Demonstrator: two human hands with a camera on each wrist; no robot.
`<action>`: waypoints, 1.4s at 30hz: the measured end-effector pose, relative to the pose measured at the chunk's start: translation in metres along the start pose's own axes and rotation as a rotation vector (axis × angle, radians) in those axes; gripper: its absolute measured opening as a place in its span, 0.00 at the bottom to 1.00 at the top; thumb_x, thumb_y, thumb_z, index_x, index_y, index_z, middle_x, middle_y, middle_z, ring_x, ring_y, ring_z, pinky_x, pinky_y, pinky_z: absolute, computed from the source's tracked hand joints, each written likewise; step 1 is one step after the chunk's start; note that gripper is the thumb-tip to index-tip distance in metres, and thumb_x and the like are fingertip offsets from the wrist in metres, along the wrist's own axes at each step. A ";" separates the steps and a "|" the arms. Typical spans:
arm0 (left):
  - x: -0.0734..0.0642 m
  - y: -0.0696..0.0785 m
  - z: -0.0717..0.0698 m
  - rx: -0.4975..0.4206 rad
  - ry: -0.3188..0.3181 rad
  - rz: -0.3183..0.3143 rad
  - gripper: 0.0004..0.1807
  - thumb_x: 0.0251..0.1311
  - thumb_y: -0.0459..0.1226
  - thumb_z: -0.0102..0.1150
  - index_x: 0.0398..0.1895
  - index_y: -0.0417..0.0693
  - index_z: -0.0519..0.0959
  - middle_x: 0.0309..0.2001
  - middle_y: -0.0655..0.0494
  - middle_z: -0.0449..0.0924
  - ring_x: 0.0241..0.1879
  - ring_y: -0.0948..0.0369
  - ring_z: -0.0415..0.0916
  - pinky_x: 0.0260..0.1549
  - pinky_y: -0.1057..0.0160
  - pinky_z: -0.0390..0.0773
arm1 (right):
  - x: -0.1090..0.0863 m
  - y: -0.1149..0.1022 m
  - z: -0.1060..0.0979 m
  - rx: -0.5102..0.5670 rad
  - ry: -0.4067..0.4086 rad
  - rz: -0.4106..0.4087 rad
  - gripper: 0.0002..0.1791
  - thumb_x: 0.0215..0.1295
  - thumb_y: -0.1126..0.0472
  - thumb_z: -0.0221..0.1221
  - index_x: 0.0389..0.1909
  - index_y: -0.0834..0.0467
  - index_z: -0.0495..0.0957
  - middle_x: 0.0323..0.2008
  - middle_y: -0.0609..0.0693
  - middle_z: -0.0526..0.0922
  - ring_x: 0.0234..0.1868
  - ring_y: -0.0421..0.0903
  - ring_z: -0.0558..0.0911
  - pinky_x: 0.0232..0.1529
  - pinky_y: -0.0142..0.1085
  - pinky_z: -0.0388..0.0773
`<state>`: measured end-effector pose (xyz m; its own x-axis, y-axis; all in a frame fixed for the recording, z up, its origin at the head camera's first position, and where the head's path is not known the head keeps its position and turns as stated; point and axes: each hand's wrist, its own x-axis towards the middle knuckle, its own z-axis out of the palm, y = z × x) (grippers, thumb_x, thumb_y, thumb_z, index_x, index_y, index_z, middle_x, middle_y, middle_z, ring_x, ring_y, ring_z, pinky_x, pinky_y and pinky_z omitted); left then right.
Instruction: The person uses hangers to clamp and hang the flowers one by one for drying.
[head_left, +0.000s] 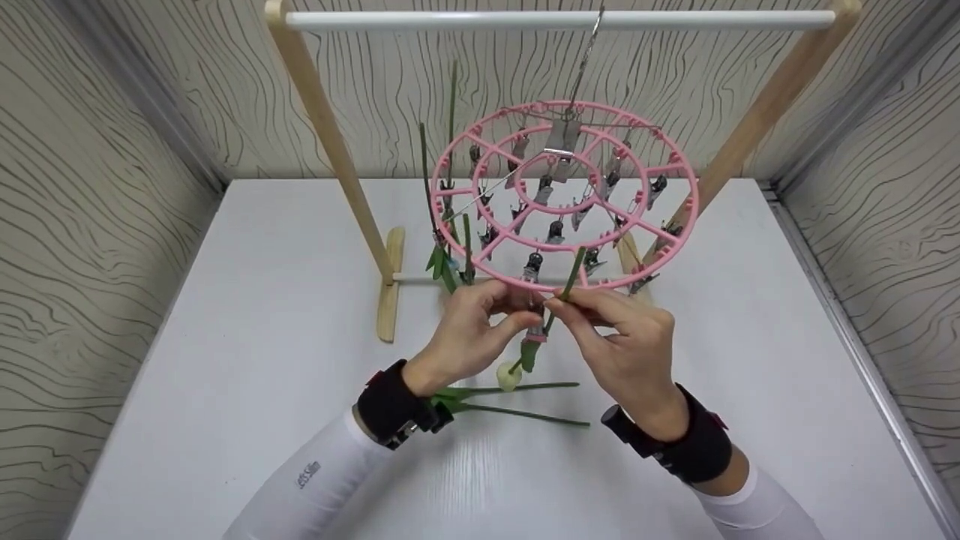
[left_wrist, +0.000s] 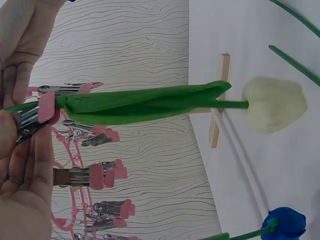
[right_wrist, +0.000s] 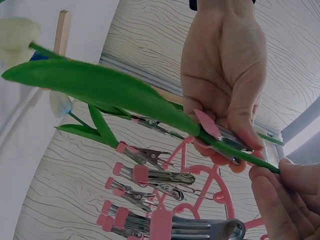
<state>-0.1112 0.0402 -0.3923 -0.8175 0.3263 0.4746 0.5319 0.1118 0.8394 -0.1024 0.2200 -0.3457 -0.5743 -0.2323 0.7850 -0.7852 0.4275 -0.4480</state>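
My left hand (head_left: 476, 330) pinches a metal clip (head_left: 535, 330) with pink tips, at the near edge of a round pink clip hanger (head_left: 697, 195). Between the finger and thumb of my right hand (head_left: 630, 345) is the green stem (right_wrist: 245, 156) of an artificial tulip. Its cream-white bloom (left_wrist: 275, 105) hangs downward below a long green leaf (left_wrist: 140, 105). The clip's pink tips (left_wrist: 47, 106) meet the stem just above the leaf; whether they clamp it I cannot tell.
The hanger hangs by a hook from the white bar (head_left: 450, 20) of a wooden stand (head_left: 322, 135). Several other clips dangle around it. A blue tulip (left_wrist: 287, 222) and a pale blue-white one (right_wrist: 60, 105) hang at its left side. Two green stems (head_left: 525, 415) lie on the white table.
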 end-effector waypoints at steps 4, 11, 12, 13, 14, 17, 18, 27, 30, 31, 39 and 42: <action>0.000 0.003 -0.001 -0.004 -0.002 0.030 0.12 0.56 0.36 0.59 0.43 0.42 0.77 0.35 0.54 0.82 0.35 0.66 0.79 0.38 0.67 0.78 | 0.000 0.001 0.000 0.002 0.002 0.011 0.10 0.43 0.70 0.70 0.30 0.60 0.85 0.26 0.46 0.85 0.24 0.39 0.82 0.26 0.25 0.77; -0.001 0.018 -0.006 -0.095 -0.012 0.063 0.12 0.56 0.28 0.57 0.45 0.34 0.75 0.36 0.45 0.81 0.33 0.58 0.80 0.36 0.63 0.80 | -0.002 0.003 0.000 0.004 -0.016 0.001 0.12 0.42 0.70 0.70 0.32 0.62 0.84 0.28 0.47 0.85 0.25 0.39 0.82 0.27 0.25 0.78; -0.001 0.019 -0.007 -0.095 -0.012 0.061 0.12 0.57 0.27 0.56 0.45 0.34 0.75 0.37 0.45 0.81 0.34 0.58 0.80 0.36 0.64 0.80 | -0.003 0.003 0.000 0.007 -0.016 0.001 0.13 0.42 0.70 0.70 0.33 0.62 0.84 0.28 0.48 0.85 0.25 0.39 0.82 0.27 0.26 0.78; -0.001 0.018 -0.008 -0.094 -0.010 0.055 0.12 0.57 0.27 0.56 0.45 0.35 0.75 0.37 0.45 0.81 0.33 0.58 0.81 0.36 0.63 0.80 | -0.003 0.004 0.000 0.011 -0.015 0.002 0.14 0.41 0.70 0.70 0.34 0.63 0.84 0.28 0.48 0.85 0.25 0.39 0.83 0.28 0.26 0.78; -0.002 0.018 -0.009 -0.091 -0.008 0.050 0.12 0.57 0.27 0.56 0.45 0.35 0.75 0.37 0.45 0.81 0.33 0.58 0.81 0.36 0.63 0.80 | -0.004 0.004 -0.001 0.016 -0.013 0.003 0.15 0.41 0.71 0.70 0.34 0.63 0.84 0.29 0.49 0.85 0.26 0.40 0.83 0.28 0.26 0.78; -0.003 0.017 -0.011 -0.072 0.002 0.034 0.13 0.57 0.28 0.56 0.46 0.37 0.76 0.38 0.46 0.80 0.35 0.58 0.80 0.37 0.63 0.79 | -0.008 0.004 -0.003 0.021 -0.006 0.000 0.17 0.38 0.72 0.71 0.34 0.63 0.84 0.28 0.49 0.85 0.26 0.41 0.83 0.29 0.26 0.78; -0.004 0.016 -0.012 -0.073 0.004 0.026 0.13 0.57 0.28 0.56 0.47 0.37 0.76 0.39 0.47 0.80 0.35 0.58 0.80 0.38 0.62 0.79 | -0.009 0.005 -0.003 0.024 -0.004 -0.004 0.17 0.37 0.72 0.72 0.34 0.62 0.84 0.28 0.49 0.85 0.26 0.41 0.83 0.29 0.26 0.78; -0.008 0.011 -0.019 -0.097 0.024 -0.048 0.13 0.57 0.28 0.57 0.46 0.36 0.75 0.41 0.45 0.78 0.39 0.56 0.79 0.41 0.63 0.78 | -0.026 0.014 -0.007 0.056 -0.054 -0.037 0.16 0.36 0.72 0.72 0.32 0.58 0.85 0.27 0.48 0.85 0.27 0.40 0.82 0.30 0.26 0.77; -0.009 0.009 -0.021 -0.090 0.027 -0.053 0.12 0.57 0.28 0.56 0.46 0.34 0.75 0.40 0.45 0.78 0.39 0.57 0.79 0.42 0.63 0.78 | -0.032 0.018 -0.008 0.068 -0.080 -0.035 0.17 0.37 0.71 0.72 0.33 0.58 0.85 0.28 0.47 0.85 0.28 0.40 0.83 0.31 0.26 0.78; -0.010 0.009 -0.022 -0.086 0.028 -0.053 0.12 0.58 0.28 0.56 0.45 0.34 0.75 0.40 0.45 0.78 0.39 0.57 0.78 0.42 0.62 0.78 | -0.034 0.020 -0.008 0.073 -0.091 -0.031 0.17 0.37 0.71 0.72 0.33 0.57 0.85 0.28 0.47 0.85 0.28 0.40 0.83 0.32 0.26 0.78; -0.012 0.005 -0.028 -0.090 0.030 -0.100 0.13 0.59 0.29 0.55 0.46 0.33 0.74 0.42 0.45 0.77 0.42 0.57 0.77 0.45 0.60 0.77 | -0.057 0.036 -0.005 0.105 -0.153 -0.011 0.17 0.38 0.72 0.71 0.33 0.55 0.84 0.28 0.45 0.84 0.27 0.38 0.82 0.28 0.26 0.77; -0.014 0.003 -0.030 -0.122 0.031 -0.092 0.13 0.58 0.28 0.55 0.47 0.31 0.74 0.43 0.43 0.77 0.42 0.53 0.77 0.45 0.59 0.77 | -0.067 0.043 -0.002 0.106 -0.183 0.001 0.16 0.40 0.71 0.71 0.33 0.54 0.84 0.28 0.44 0.84 0.28 0.37 0.82 0.28 0.25 0.77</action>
<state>-0.1049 0.0084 -0.3882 -0.8688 0.2911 0.4006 0.4253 0.0242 0.9047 -0.0972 0.2556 -0.4167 -0.5995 -0.3910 0.6983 -0.7994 0.3351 -0.4987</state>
